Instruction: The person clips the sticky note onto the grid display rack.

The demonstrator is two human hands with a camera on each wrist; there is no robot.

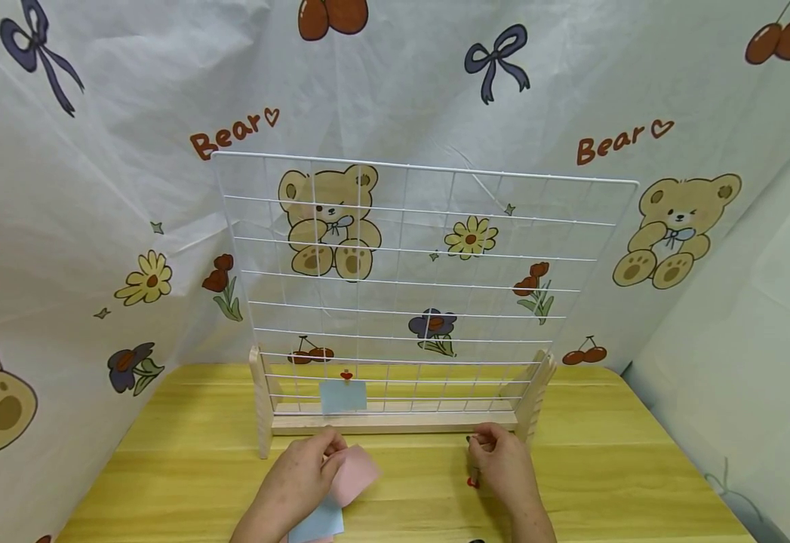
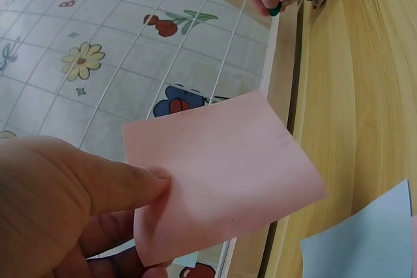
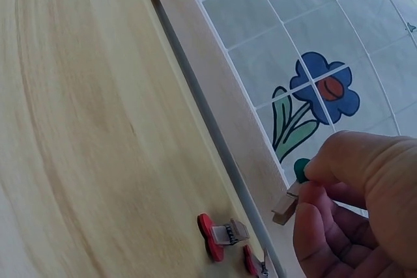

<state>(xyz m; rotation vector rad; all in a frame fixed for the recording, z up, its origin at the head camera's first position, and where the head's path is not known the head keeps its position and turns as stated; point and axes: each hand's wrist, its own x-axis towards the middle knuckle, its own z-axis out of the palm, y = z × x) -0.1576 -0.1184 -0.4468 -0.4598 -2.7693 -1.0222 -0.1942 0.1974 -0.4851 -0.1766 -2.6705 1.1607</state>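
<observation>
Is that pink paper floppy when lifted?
The pink paper probably bends easily: it curves where the left hand pinches it. It's likely not limp, since it spreads out beyond that grip. Its thin edge suggests little weight.

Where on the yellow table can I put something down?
The table is bare left of the left hand, right of the right hand, and between the pink paper and the red clips. It's crowded around the lower blue paper and those clips.
</observation>
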